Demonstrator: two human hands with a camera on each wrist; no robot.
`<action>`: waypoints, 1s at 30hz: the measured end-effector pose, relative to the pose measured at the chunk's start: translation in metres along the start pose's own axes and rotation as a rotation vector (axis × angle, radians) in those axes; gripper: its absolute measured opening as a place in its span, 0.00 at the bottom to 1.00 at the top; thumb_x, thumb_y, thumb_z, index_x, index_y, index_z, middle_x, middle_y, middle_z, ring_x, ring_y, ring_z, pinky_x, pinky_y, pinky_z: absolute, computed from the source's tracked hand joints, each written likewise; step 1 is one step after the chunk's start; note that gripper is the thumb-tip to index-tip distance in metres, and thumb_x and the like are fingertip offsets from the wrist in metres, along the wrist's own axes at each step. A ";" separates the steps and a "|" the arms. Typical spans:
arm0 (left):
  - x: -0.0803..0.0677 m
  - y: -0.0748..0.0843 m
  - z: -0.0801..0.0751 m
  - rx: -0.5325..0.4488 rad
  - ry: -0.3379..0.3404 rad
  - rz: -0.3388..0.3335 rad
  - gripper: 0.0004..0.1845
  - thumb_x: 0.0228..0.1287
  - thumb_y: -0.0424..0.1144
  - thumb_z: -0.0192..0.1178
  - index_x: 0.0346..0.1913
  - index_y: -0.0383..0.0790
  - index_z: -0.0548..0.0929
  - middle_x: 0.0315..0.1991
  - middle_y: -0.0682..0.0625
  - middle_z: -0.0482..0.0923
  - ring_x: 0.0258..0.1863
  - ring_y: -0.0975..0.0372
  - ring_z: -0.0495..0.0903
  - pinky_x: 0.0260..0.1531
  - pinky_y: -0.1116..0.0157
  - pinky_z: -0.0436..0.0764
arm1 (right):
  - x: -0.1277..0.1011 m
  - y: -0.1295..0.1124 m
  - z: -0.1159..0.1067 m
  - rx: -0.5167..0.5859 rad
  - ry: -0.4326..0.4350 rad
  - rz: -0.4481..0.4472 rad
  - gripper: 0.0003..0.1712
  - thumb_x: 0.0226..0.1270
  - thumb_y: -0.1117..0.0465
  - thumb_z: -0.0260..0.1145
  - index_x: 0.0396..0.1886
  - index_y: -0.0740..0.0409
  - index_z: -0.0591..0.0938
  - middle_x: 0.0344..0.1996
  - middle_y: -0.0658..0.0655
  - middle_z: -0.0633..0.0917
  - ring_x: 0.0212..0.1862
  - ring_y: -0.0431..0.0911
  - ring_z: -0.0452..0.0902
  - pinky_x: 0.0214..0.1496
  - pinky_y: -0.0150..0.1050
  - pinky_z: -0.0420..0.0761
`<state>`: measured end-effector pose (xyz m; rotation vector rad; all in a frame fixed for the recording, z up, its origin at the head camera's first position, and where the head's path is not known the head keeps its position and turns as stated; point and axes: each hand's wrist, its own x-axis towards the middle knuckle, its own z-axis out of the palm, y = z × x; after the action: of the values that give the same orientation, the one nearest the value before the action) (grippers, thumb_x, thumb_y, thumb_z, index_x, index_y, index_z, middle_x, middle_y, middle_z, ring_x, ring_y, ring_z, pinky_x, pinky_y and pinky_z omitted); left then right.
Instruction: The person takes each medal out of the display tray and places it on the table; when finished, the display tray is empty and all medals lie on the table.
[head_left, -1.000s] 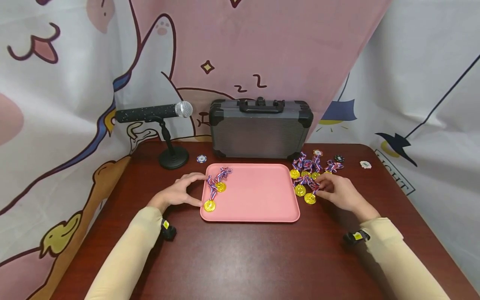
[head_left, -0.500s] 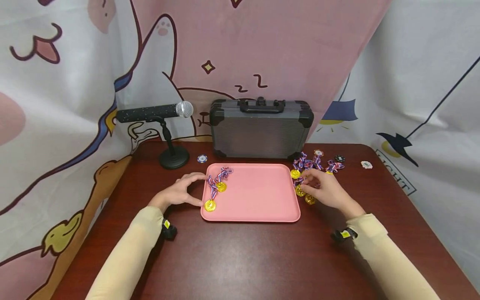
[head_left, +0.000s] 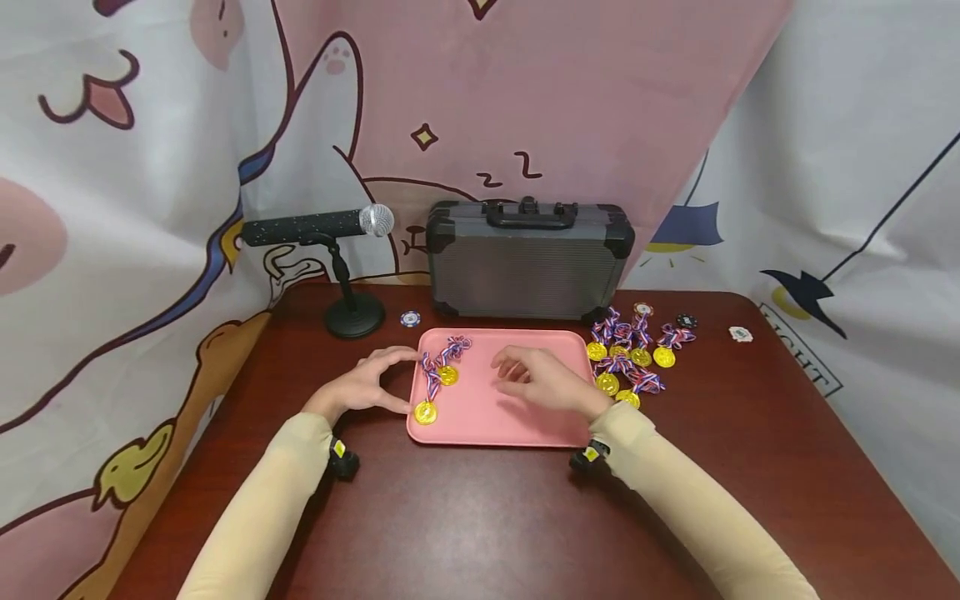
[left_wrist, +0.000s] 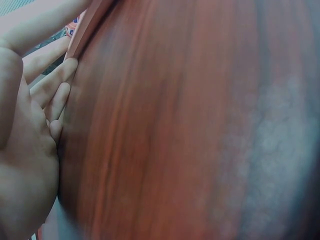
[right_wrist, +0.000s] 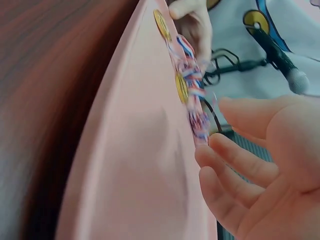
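Note:
A pink tray (head_left: 480, 427) lies on the table. Along its left side are gold medals (head_left: 426, 412) with red, white and blue ribbons (head_left: 431, 379). My left hand (head_left: 362, 383) rests at the tray's left rim, thumb and forefinger spread apart with the tips at the edge. Over the middle of the tray hovers my right hand (head_left: 538, 379), fingers loosely bent. In the right wrist view no object shows between its fingers (right_wrist: 220, 197). Beyond the tray's right rim lies a cluster of more ribboned gold medals (head_left: 607, 383).
A grey hard case (head_left: 531, 271) stands upright behind the tray. To its left is a microphone (head_left: 375, 220) on a black stand (head_left: 354, 315), with a blue and white poker chip (head_left: 410, 319) nearby. More chips, one black (head_left: 686, 320) and one white (head_left: 740, 334), lie at the back right.
My right hand has left the medal cluster and moved left over the tray. One ribbon in that cluster now points right. The left hand stays at the rim; the head view shifts slightly.

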<state>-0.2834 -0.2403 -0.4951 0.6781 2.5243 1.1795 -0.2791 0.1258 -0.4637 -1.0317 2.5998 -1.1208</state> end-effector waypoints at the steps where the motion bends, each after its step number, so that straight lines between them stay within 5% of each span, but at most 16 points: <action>1: 0.000 0.000 0.000 0.002 -0.001 0.000 0.48 0.48 0.51 0.83 0.75 0.56 0.74 0.78 0.49 0.64 0.78 0.46 0.54 0.73 0.33 0.47 | 0.006 -0.004 0.005 -0.001 -0.013 0.010 0.17 0.70 0.65 0.74 0.56 0.63 0.82 0.43 0.56 0.89 0.43 0.45 0.87 0.49 0.38 0.86; 12: 0.001 -0.002 0.001 0.003 0.001 0.002 0.48 0.48 0.51 0.83 0.75 0.57 0.74 0.78 0.49 0.65 0.78 0.46 0.54 0.73 0.33 0.47 | 0.056 -0.014 0.041 -0.095 -0.010 -0.046 0.19 0.66 0.67 0.75 0.54 0.64 0.83 0.50 0.60 0.89 0.51 0.49 0.86 0.57 0.44 0.84; 21: 0.002 -0.003 0.000 0.000 -0.004 -0.005 0.47 0.48 0.52 0.83 0.75 0.57 0.74 0.78 0.48 0.64 0.77 0.46 0.54 0.72 0.33 0.47 | 0.068 -0.027 0.057 -0.270 0.038 -0.004 0.18 0.64 0.61 0.79 0.51 0.59 0.84 0.36 0.54 0.87 0.37 0.44 0.79 0.45 0.42 0.80; 30: 0.002 -0.003 0.000 0.000 -0.002 -0.003 0.48 0.47 0.52 0.83 0.75 0.57 0.74 0.78 0.49 0.65 0.78 0.47 0.55 0.73 0.33 0.48 | 0.069 -0.033 0.062 -0.238 0.053 0.071 0.20 0.57 0.65 0.82 0.48 0.57 0.84 0.37 0.53 0.87 0.38 0.43 0.82 0.45 0.40 0.82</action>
<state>-0.2856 -0.2408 -0.4977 0.6745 2.5233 1.1774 -0.2912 0.0288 -0.4757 -0.9536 2.8404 -0.8501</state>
